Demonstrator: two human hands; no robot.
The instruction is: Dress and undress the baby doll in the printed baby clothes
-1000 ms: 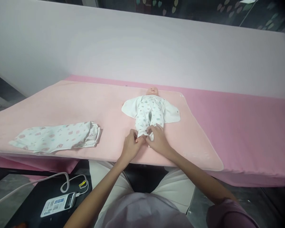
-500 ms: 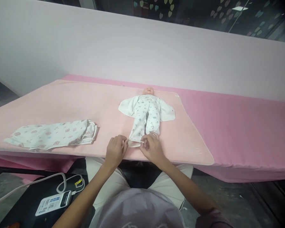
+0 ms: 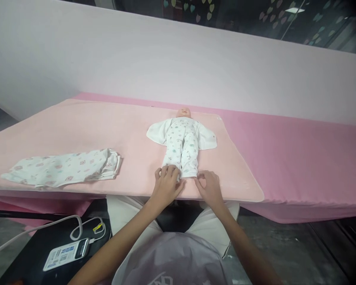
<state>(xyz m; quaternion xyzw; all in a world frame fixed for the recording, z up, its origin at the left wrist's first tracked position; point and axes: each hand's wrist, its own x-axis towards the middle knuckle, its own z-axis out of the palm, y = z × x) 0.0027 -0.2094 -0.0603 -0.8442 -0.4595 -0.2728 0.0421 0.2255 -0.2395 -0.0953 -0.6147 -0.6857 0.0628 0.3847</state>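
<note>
A baby doll lies on its back, its head away from me. It wears a white top with wide sleeves spread to both sides and white patterned baby trousers. My left hand covers the end of the left trouser leg, thumb and fingers curled at the inner corner of the right leg's cuff; their contact is partly hidden. At that cuff's outer corner, my right hand pinches the hem between thumb and forefinger.
A folded white patterned cloth lies left on the pale pink mat. Under the mat is a pink table cover. A white device with a cable rests on a black surface at lower left. A white wall stands behind.
Both hands have shifted right, from the left trouser leg's cuff to the right one's. The left cuff, stretched between my fingers before, is now under my left hand. The view has shifted slightly.
</note>
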